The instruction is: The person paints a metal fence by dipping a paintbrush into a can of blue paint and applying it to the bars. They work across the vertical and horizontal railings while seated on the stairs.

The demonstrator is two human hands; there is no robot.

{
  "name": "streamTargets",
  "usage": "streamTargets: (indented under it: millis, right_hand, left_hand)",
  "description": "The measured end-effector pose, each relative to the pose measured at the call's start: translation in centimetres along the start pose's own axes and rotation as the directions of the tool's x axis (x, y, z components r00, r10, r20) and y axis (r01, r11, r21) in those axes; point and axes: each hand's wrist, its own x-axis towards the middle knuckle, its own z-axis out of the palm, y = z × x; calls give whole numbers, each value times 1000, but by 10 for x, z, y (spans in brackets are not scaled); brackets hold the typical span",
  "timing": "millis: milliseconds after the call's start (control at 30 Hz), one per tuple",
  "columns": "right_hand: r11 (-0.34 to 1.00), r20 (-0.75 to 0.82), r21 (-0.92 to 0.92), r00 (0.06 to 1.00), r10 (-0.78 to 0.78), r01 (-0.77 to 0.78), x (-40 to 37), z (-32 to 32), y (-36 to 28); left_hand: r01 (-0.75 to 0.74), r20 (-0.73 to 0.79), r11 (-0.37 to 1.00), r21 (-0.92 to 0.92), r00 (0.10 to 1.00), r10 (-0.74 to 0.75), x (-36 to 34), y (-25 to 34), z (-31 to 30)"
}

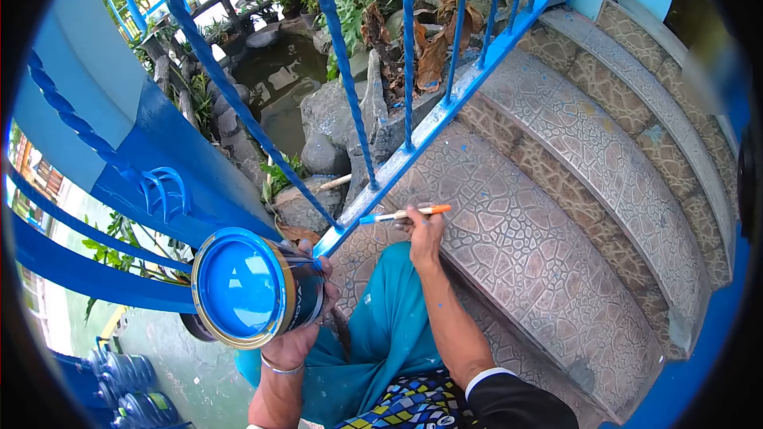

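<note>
My left hand (pixel 300 340) is wrapped round an open paint can (pixel 302 290) from below and the side. Bright blue paint (pixel 237 282) fills the can, which tilts toward me. In my right hand (pixel 426 233), a slim paintbrush (pixel 387 216) is pinched by its handle. Its orange handle end points right, and its blue-wet bristles point left, right at the lower rail (pixel 429 129) of a blue metal railing. White patches show along the top of that rail. Twisted blue bars (pixel 350 79) rise from it. The can is just left of the rail's near end.
Curved stone-patterned steps (pixel 548 191) climb to the right, with small blue spots on them. Beyond the railing lie a pond (pixel 286 79), rocks (pixel 324 155) and plants. A blue wall (pixel 183 151) curves at left. Water bottles (pixel 127 377) stand at lower left.
</note>
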Motion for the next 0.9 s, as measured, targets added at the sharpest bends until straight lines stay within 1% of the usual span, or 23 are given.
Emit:
streamTargets:
  millis: [100,167,233,367,433,567,600,667,700,733,800,867,900]
  right_hand:
    - [999,-35,12,999,-31,32,22,6,-14]
    - [997,-61,9,996,-72,73,49,1,-25]
    - [993,-84,48,991,-101,105,76,-7,-38]
    - [975,-174,113,970,-171,192,120,-11,-80]
    - [957,-201,132,952,-229,258,138,-8,-101]
    - [895,-270,201,901,-339,397,155,-17,-124]
    - [873,-308,221,880,-361,435,144,-12,-131]
    - [859,-312,252,877,-364,446,130,-12,-126]
    - [850,-318,268,874,-368,455,121,-13,-122]
    - [889,-282,260,910,-304,377,107,-14,-115]
    - [961,-137,135,965,-224,242,77,-29,-94]
    - [978,-60,157,989,-133,141,40,-20,-75]
    - [996,10,55,998,-66,66,22,-16,-68]
  left_hand:
    - [3,-33,999,-38,999,-5,-3,-1,5]
    - [4,-17,1000,-28,1000,-4,-3,-1,5]
    - [4,7,1000,4,1000,-4,-5,0,7]
    - [32,30,998,-49,999,-31,-4,1,1]
    - [29,32,1000,-9,999,-29,-4,2,-5]
    - [24,-2,999,-28,1000,-24,-4,0,6]
    - [18,3,999,-28,1000,-18,-3,0,6]
    - [6,59,1000,9,998,-7,-3,2,-6]
    - [1,44,1000,15,999,-2,-4,3,-7]
    - [-2,31,1000,23,1000,1,-4,3,-6]
    - [-2,45,1000,19,999,1,-1,3,-5]
    - [-2,48,1000,13,999,1,2,3,-4]
    - [-4,38,1000,7,999,4,1,4,-4]
